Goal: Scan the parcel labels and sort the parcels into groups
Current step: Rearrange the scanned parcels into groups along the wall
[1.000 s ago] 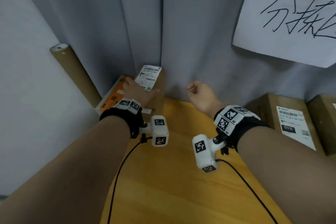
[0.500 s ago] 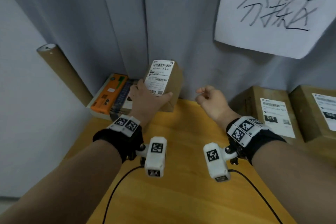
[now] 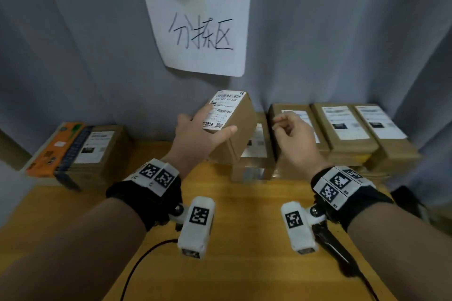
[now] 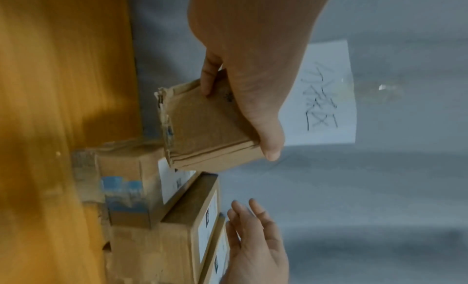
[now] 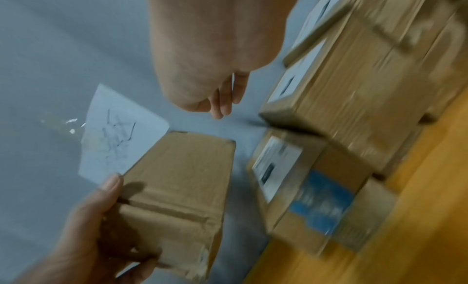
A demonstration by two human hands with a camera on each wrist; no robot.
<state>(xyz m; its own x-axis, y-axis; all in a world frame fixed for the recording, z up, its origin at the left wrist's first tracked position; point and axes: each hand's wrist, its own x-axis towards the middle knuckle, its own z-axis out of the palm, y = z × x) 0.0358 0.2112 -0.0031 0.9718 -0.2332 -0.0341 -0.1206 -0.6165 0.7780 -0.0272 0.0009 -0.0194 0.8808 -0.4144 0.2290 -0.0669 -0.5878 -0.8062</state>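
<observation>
One hand carries the load: the left hand (image 3: 198,137) clamps a small labelled parcel (image 3: 232,124) in the air above the worktop (image 3: 244,239), thumb on its near edge, while the right hand (image 3: 296,139) hovers loosely curled, holding nothing. With so shallow a grip, the parcel could slip and knock the sorted parcels (image 3: 342,134) beneath.

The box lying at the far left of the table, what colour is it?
Bright orange, clearest in the head view.

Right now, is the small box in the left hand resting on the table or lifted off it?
Lifted. The left hand grips the small box in the air, tilted, above the table and in front of the stacked parcels.
</observation>
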